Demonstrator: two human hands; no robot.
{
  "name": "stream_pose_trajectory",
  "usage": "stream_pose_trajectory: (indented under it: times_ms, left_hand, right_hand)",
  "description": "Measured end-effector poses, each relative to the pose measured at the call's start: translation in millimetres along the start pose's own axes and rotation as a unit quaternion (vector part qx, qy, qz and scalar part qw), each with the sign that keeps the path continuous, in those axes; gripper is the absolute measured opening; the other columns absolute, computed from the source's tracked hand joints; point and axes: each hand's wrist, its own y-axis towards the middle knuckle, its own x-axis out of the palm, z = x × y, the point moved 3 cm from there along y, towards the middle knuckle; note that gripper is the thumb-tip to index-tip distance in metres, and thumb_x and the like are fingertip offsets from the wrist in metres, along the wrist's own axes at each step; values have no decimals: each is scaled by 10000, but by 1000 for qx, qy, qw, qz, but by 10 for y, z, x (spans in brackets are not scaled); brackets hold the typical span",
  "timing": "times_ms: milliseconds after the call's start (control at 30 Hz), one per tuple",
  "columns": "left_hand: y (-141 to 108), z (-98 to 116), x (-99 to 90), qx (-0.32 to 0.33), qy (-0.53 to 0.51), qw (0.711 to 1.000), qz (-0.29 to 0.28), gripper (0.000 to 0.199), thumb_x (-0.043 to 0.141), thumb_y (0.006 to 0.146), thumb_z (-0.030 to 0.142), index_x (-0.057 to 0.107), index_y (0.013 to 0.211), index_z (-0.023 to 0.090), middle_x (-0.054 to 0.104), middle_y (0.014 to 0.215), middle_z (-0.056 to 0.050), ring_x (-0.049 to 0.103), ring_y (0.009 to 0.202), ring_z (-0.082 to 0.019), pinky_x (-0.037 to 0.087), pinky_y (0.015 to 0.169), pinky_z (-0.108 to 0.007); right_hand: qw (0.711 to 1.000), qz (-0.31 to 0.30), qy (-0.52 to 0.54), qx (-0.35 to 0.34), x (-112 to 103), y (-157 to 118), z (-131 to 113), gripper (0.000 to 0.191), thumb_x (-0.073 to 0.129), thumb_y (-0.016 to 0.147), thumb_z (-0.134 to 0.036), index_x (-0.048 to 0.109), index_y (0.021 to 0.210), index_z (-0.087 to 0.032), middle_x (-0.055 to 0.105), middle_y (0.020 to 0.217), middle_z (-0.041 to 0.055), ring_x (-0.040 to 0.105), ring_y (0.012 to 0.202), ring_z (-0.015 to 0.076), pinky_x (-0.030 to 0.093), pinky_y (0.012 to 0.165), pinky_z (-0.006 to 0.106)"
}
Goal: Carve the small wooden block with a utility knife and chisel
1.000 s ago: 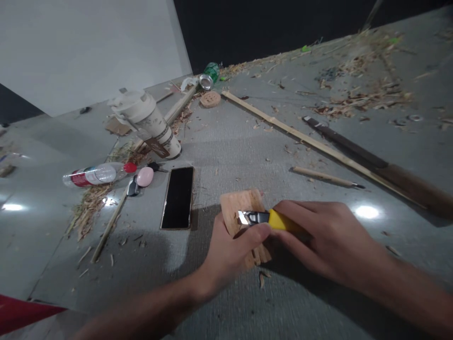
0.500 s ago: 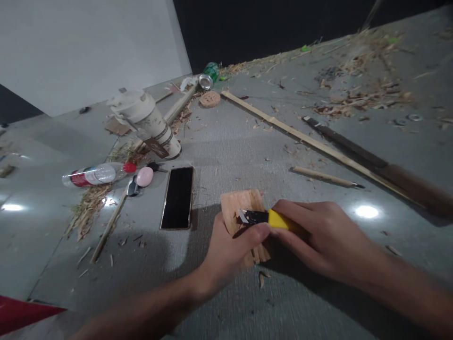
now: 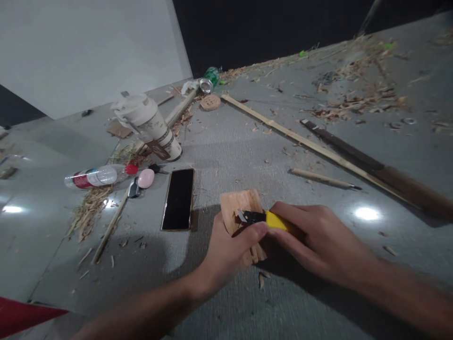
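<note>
Left hand clasps wood block, just left of right hand gripping yellow cutter.

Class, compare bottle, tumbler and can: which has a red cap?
The clear bottle lying on its side at left; the tumbler has an off-white lid, and the can is green.

pass: beyond wood piece | blocks left: phone, cup | right: stick, perhaps chisel
</note>
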Motion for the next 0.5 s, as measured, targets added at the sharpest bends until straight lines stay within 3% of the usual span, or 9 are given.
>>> stream_pose_trajectory:
  times_ms: [167,500]
  left_hand:
    - [-5,-22,2,-2,-13,1000,-3,546,945,759,453,768,1208,196,725,1085,-73,693,954,-201,585,877,-322]
    - [-10,6,15,-20,-15,1000,7,386,933,744,419,751,959,155,688,911,-48,664,813,-178,578,774,-302]
  right_hand:
    - [999,9,-26,-22,-50,-2,-6,275,526,1058,-388,510,826,-243,533,612,-59,470,489,115,272,524,282]
    - [985,75,-133,-83,-87,5,-55,266,522,1068,-399,552,865,-230,568,650,-31,522,526,143,293,539,295]
